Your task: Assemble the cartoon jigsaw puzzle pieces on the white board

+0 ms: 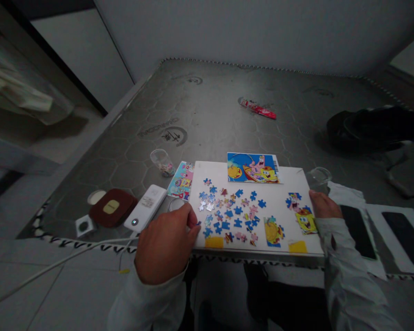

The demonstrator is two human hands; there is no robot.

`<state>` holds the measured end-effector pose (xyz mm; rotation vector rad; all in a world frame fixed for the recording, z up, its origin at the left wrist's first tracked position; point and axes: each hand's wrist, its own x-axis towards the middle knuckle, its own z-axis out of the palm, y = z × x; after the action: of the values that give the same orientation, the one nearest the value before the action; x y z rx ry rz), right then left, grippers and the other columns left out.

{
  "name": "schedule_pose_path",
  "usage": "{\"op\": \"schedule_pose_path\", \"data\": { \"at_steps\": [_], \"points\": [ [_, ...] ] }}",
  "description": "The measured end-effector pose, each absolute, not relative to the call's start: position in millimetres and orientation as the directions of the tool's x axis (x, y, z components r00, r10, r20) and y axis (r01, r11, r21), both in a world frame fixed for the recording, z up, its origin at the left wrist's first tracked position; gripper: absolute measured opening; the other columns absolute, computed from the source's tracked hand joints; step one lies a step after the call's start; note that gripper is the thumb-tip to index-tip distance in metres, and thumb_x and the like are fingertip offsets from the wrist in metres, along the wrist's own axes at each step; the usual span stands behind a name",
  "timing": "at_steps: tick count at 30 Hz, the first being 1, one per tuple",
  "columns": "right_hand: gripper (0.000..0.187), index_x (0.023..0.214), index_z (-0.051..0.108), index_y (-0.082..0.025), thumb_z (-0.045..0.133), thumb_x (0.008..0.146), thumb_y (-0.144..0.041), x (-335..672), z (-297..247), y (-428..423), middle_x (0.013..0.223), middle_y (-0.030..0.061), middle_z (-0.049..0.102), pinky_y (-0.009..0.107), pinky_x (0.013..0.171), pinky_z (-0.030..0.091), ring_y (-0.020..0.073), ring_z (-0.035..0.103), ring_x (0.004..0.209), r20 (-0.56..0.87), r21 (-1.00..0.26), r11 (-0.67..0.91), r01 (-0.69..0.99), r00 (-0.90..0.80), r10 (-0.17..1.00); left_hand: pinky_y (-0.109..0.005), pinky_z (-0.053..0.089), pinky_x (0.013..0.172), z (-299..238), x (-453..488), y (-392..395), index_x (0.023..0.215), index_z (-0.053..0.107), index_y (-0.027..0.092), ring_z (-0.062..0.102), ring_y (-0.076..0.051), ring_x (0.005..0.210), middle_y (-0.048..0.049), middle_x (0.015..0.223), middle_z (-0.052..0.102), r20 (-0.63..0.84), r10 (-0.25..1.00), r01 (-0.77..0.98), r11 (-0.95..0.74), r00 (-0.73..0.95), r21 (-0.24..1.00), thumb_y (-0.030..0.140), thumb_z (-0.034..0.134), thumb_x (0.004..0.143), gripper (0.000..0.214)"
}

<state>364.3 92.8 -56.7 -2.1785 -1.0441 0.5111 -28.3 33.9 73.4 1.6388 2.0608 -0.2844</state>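
Dim room, low light. Bare grey mattress (pixel 207 115) in front of me, hexagon quilting, corded edge, logo stamped on it. Plain white wall (pixel 244 27) behind it. Left: white panel (pixel 86 50) with a dark frame strip (pixel 55 59) running diagonally. Pale tiled floor (pixel 65 294) below me, grout lines visible.

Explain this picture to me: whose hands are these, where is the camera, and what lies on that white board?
No machine here: a person wears a camera on the head, looking down at their own hands. The left hand has its fingertips at a blue piece; whether it is pinched is unclear. The right hand rests on the right edge of a white board, holding nothing. On the board lie scattered jigsaw pieces; at its far edge, a cartoon picture. Beside it sits a white power bank.
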Motion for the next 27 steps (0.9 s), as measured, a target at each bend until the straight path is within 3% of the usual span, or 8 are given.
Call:
{"op": "schedule_pose_path", "data": {
  "at_steps": [4,11,27],
  "points": [
    [0.049,0.073,0.063,-0.022,0.055,0.062,-0.069,354,-47,91,0.068,0.0017,0.063,0.035,0.067,0.038,0.0245,0.057,0.074,-0.126,-0.718,-0.522,0.460,0.652,0.748,-0.028,0.041,0.069,77,-30,32,0.096,0.064,0.031,0.066,-0.020,0.080,0.0012,0.093,0.073,-0.470,0.865,0.947,0.277,-0.174,0.160,0.038,0.056,0.091,0.012],
    [0.045,0.072,0.062,-0.023,0.052,0.069,-0.066,345,-38,88,0.070,0.0006,0.060,0.034,0.069,0.037,0.0238,0.056,0.076,-0.086,-0.694,-0.500,0.518,0.630,0.772,-0.028,0.044,0.071,79,-31,29,0.123,0.060,0.036,0.068,-0.019,0.087,0.0006,0.108,0.074,-0.391,0.908,0.945,0.247,-0.147,0.217,0.033,0.052,0.094,0.030],
    [0.052,0.075,0.064,-0.023,0.053,0.062,-0.072,367,-56,95,0.069,0.0000,0.062,0.035,0.068,0.038,0.0233,0.056,0.073,-0.140,-0.690,-0.535,0.487,0.636,0.759,-0.026,0.040,0.066,76,-32,30,0.102,0.065,0.034,0.067,-0.018,0.081,0.0039,0.096,0.075,-0.404,0.898,0.945,0.269,-0.175,0.188,0.042,0.063,0.088,0.017]
  ]
}}
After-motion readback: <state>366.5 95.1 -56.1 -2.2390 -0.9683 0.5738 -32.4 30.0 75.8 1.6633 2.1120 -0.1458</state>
